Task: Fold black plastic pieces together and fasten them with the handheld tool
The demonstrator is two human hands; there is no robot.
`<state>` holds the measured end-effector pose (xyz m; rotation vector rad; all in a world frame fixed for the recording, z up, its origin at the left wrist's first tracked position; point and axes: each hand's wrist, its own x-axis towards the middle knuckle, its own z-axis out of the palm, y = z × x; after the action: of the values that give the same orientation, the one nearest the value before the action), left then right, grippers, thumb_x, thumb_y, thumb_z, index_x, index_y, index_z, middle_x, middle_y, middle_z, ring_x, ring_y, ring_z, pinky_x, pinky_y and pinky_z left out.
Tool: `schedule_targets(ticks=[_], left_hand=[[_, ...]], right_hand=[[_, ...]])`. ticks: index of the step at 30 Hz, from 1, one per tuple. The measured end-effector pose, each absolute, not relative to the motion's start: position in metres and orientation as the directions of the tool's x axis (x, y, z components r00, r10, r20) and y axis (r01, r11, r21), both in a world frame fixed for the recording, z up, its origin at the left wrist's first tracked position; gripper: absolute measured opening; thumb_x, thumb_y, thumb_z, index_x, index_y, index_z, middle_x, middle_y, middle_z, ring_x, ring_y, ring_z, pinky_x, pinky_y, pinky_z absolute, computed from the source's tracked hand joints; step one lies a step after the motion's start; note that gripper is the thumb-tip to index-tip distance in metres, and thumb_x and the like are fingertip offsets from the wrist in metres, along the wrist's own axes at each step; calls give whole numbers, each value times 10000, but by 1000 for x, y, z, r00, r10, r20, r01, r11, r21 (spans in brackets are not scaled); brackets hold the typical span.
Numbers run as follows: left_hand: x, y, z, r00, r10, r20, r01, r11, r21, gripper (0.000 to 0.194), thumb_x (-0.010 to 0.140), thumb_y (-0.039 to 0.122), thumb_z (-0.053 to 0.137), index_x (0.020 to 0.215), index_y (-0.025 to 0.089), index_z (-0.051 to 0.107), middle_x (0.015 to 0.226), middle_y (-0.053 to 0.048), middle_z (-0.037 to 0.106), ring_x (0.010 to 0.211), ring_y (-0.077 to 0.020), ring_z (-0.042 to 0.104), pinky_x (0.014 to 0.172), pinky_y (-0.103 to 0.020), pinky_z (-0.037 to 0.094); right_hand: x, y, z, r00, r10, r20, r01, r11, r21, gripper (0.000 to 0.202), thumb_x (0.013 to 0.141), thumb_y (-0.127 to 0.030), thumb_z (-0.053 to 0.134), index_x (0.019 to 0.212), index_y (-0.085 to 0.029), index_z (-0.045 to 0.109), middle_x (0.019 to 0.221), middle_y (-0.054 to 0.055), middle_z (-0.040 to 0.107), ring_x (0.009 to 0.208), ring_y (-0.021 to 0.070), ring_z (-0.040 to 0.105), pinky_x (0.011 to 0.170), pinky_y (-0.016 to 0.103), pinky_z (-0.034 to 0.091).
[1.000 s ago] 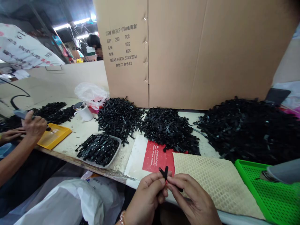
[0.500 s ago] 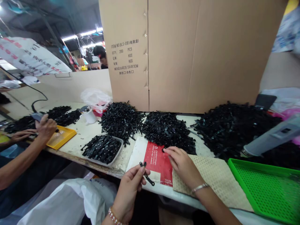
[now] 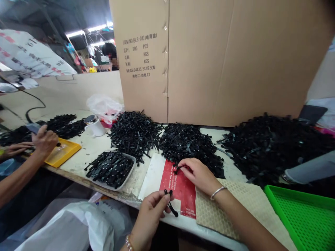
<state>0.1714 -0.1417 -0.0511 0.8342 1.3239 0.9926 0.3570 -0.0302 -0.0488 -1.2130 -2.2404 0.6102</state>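
Note:
My left hand (image 3: 153, 211), low in the middle of the view, pinches narrow black strips with rounded ends (image 3: 173, 210) between thumb and fingers. They seem to be at least two pieces, slightly crossed. To its upper right, my right hand (image 3: 199, 174) is over a red and white printed sheet (image 3: 183, 190), its fingertips closed on a small black part (image 3: 177, 169). How much of that part the fingers cover I cannot tell. Just behind lies a heap of similar black parts (image 3: 187, 141). Left of the sheet, a shallow whitish tray (image 3: 134, 167) holds more strips, roughly lined up.
Further black heaps lie left (image 3: 134, 132) and right (image 3: 272, 150). A large cardboard box (image 3: 199, 62) stands behind. A green perforated tray (image 3: 300, 212) and grey cylinder (image 3: 311, 167) are right; a white mug (image 3: 96, 127) is left. A co-worker's hand (image 3: 45, 141) grips a grey tool above a yellow tray (image 3: 73, 150).
My right hand has moved slightly left, towards the front edge of the middle heap, fingers still pinched. My left hand still holds the strips, now tilted more steeply. The view has shifted a little.

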Motion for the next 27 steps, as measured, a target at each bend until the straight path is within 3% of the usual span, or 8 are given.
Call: schedule_targets(ticks=[3,5,8,10,15,20,24,27], left_hand=[[174,-129,-49,-13,937,-350,-78,348,934,366,724,500,686,772,137,698,582,3,577,570,-101,445,570,-203,340],[175,-125,-46,16,943,-331,-95,331,939,320,748,467,679,766,148,701,625,0,578,602,-106,453,596,-204,357],[178,-126,-40,74,945,-318,-141,326,935,286,767,427,674,692,152,700,852,-53,632,724,-135,509,641,-211,392],[181,-130,-38,97,946,-310,-170,322,931,308,777,411,669,620,146,680,959,-74,632,769,-148,519,654,-215,403],[192,-137,-35,57,961,-270,-203,276,939,257,803,389,651,694,162,701,711,-19,568,644,-114,471,627,-208,398],[195,-136,-34,65,957,-282,-185,290,939,237,799,390,656,793,167,736,722,-28,595,648,-120,499,623,-212,408],[191,-137,-28,149,950,-273,-86,287,954,246,806,389,646,766,165,741,863,-68,655,694,-141,536,631,-226,423],[189,-139,-22,230,940,-254,0,261,965,255,802,397,648,751,167,744,819,-67,665,722,-155,549,658,-231,425]], right_hand=[[358,-36,-44,-350,931,108,209,190,-959,145,878,-319,552,951,-199,586,895,31,614,802,166,577,727,297,484],[356,-43,-40,-332,943,-6,-8,-9,-1000,221,818,-374,645,936,-197,584,873,19,606,776,147,575,694,267,489],[350,-54,-36,-314,942,-116,-146,-169,-975,288,763,-386,722,957,-211,601,850,5,606,728,126,562,632,231,486],[345,-61,-36,-298,946,-127,-179,-186,-966,294,759,-384,730,978,-219,624,873,12,620,750,131,572,657,234,496],[338,-76,-45,-295,944,-146,-163,-200,-966,233,747,-352,757,904,-208,663,905,32,652,832,157,611,769,264,508],[348,-92,-55,-270,948,-166,-217,-228,-949,220,742,-363,769,852,-215,651,874,21,646,826,160,620,783,275,511],[363,-98,-54,-354,907,-228,-230,-321,-919,277,809,-444,687,985,-230,668,1008,49,642,934,174,595,833,285,484],[369,-96,-48,-434,859,-271,-187,-380,-906,372,810,-418,695,1131,-246,621,975,41,643,831,146,604,730,258,488]])
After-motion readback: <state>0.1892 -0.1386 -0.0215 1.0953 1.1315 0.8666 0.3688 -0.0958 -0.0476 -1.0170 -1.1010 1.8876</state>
